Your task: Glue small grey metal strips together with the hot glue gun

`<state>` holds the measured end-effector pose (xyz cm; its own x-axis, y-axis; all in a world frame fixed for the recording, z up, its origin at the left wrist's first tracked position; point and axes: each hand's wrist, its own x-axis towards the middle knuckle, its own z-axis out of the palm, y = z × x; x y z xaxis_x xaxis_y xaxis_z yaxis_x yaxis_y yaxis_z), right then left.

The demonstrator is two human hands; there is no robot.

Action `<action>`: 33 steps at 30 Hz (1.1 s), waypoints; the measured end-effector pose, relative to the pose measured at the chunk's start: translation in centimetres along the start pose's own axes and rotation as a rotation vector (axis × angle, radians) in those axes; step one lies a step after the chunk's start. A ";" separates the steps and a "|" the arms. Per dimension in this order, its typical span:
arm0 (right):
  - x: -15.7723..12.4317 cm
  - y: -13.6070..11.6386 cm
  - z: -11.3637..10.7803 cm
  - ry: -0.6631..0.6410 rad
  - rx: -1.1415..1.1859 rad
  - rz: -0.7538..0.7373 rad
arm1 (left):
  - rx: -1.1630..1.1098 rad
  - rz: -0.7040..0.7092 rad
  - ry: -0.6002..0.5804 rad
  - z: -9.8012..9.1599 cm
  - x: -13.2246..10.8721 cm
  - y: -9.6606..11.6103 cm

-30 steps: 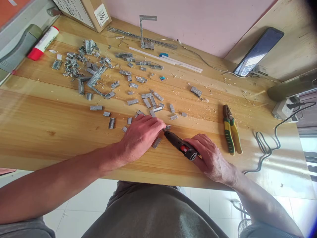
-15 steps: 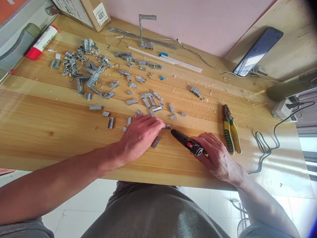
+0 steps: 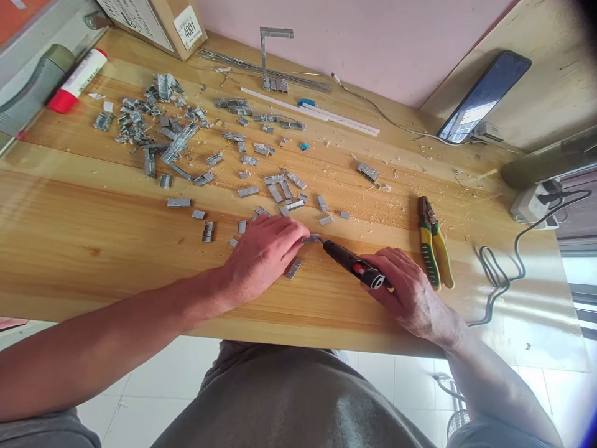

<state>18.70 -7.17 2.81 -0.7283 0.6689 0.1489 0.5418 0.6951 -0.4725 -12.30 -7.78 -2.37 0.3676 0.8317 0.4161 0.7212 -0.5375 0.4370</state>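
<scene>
My left hand (image 3: 268, 249) is closed, its fingertips pinching one end of a small grey piece (image 3: 310, 239) just above the wooden tabletop. My right hand (image 3: 405, 286) is wrapped round a black pen-shaped tool (image 3: 347, 260) with a red-orange part on its side. The tool's thin tip points left at the grey piece's free end; whether they touch I cannot tell. Below the left fingers lies a ribbed grey block (image 3: 293, 268). Several more loose grey blocks (image 3: 276, 193) lie just beyond that hand.
Pliers (image 3: 433, 242) with yellow-green handles lie right of my right hand. A heap of grey scraps (image 3: 135, 118) is at the left. An L-shaped grey frame (image 3: 263, 59) stands at the back, near thin white strips (image 3: 336, 117). A phone (image 3: 485, 96) leans at the right; a cable (image 3: 494, 298) curls below.
The tool's tip has drawn back very slightly to the right, and more of the grey piece shows past my left fingertips. Both hands keep their holds.
</scene>
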 end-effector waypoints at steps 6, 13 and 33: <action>0.1 0.1 0.0 0.016 0.006 -0.033 | -0.014 -0.058 0.035 0.1 0.1 -0.1; 0.0 0.2 -0.3 0.069 0.005 0.001 | 0.014 -0.023 0.013 -0.2 0.2 -0.2; 0.0 1.0 1.1 0.058 -0.011 -0.025 | 0.120 -0.076 -0.054 -0.2 0.4 -0.3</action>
<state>18.73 -6.77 1.39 -0.7160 0.6655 0.2109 0.5287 0.7142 -0.4587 -12.47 -7.26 -2.21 0.3375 0.8775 0.3408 0.8120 -0.4545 0.3662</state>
